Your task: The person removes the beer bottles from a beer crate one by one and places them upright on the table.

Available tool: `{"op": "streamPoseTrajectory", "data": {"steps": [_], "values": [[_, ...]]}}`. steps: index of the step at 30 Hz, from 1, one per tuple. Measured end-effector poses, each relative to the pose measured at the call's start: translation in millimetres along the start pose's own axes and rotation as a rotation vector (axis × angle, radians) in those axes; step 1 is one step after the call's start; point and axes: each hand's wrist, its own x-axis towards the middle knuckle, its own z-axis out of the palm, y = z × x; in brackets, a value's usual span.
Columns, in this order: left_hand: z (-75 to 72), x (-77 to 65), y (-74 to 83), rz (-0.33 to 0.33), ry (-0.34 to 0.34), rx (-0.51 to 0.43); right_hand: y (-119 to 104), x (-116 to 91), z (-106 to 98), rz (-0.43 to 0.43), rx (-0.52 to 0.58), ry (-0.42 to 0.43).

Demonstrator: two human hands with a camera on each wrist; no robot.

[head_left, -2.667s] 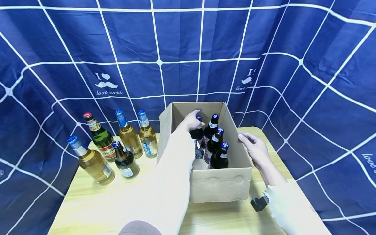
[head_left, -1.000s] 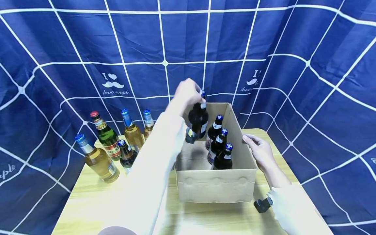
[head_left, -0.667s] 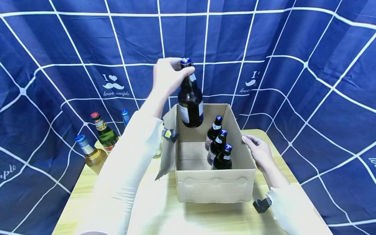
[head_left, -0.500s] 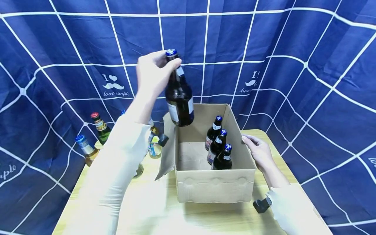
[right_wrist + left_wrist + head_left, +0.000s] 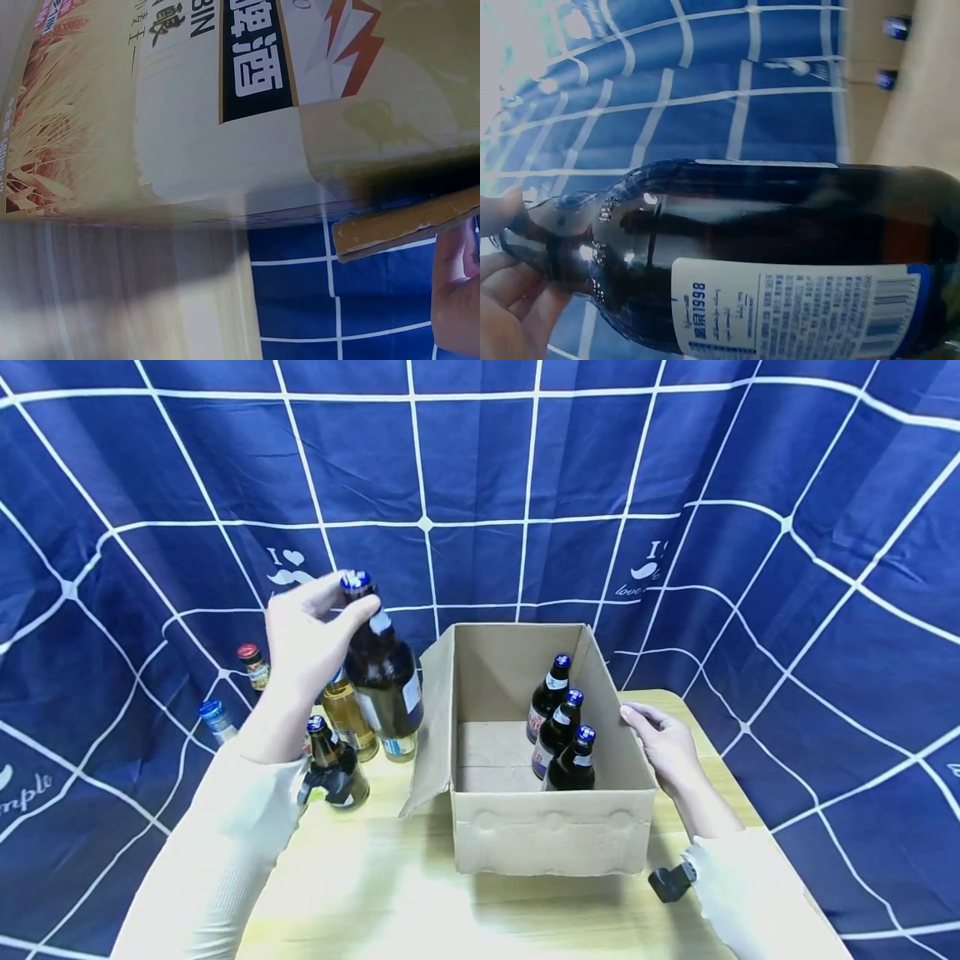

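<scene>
My left hand (image 5: 307,631) grips a dark brown beer bottle (image 5: 384,672) by its neck, just under the blue cap. The bottle tilts slightly and hangs left of the open cardboard box (image 5: 551,831), in front of the standing bottles. In the left wrist view the same bottle shows a white printed back label. My right hand (image 5: 663,743) holds the top edge of the box's right side between thumb and fingers. Inside the box, 3 dark bottles with blue caps, the middle one a beer bottle (image 5: 557,735), stand in a row along the right wall.
On the table's left stand a short dark bottle (image 5: 337,772), yellow bottles such as a clear-glass bottle (image 5: 348,718), and a red-capped bottle (image 5: 253,664), partly hidden by my arm. A cardboard flap (image 5: 433,727) sticks out left of the box. A blue curtain (image 5: 480,485) hangs behind the table (image 5: 360,893).
My left hand lifted the dark beer bottle out of the box, carried it left past the flap and has lowered it somewhat. My right hand stays on the box edge.
</scene>
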Motion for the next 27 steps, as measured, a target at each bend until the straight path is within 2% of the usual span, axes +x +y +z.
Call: {"op": "streamPoseTrajectory", "data": {"steps": [6, 10, 14, 20, 27], "values": [[-4.4, -44.6, -51.2, -0.072, -0.043, 0.074, 0, 1, 0, 0.002, -0.019, -0.003], [-1.3, -72.0, -82.9, -0.155, -0.079, 0.092, 0, 2, 0, 0.002, -0.029, -0.002], [4.3, -93.0, -110.6, -0.251, -0.124, 0.09, 1, 2, -1, 0.001, -0.027, 0.004], [10.3, -114.9, -142.4, -0.303, -0.158, 0.113, 1, 1, 1, -0.009, -0.006, 0.005], [15.5, -126.1, -161.2, -0.344, -0.176, 0.149, 1, 1, 1, -0.012, 0.0, 0.009]]}}
